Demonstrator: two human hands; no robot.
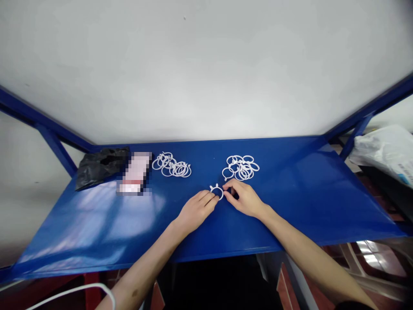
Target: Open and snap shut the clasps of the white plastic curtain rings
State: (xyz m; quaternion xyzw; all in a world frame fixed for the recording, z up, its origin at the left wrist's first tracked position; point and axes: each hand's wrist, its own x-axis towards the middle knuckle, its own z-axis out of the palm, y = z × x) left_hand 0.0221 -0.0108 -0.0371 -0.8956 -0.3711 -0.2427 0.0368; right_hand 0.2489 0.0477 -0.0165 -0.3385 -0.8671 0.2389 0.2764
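Observation:
One white plastic ring (217, 190) sits at the middle of the blue table (290, 202), pinched from both sides. My left hand (196, 209) grips its left side with closed fingers. My right hand (245, 198) pinches its right side, fingers curled. Just behind my right hand lies a pile of several white rings (241, 167). A second pile of white rings (171, 165) lies further left, beyond my left hand.
A black plastic bag (100, 165) and a blurred pink-white packet (135, 173) lie at the table's back left. Blue frame struts rise at both back corners against a white wall. A white sack (387, 150) sits off the right end. A white cable (74, 292) runs below left.

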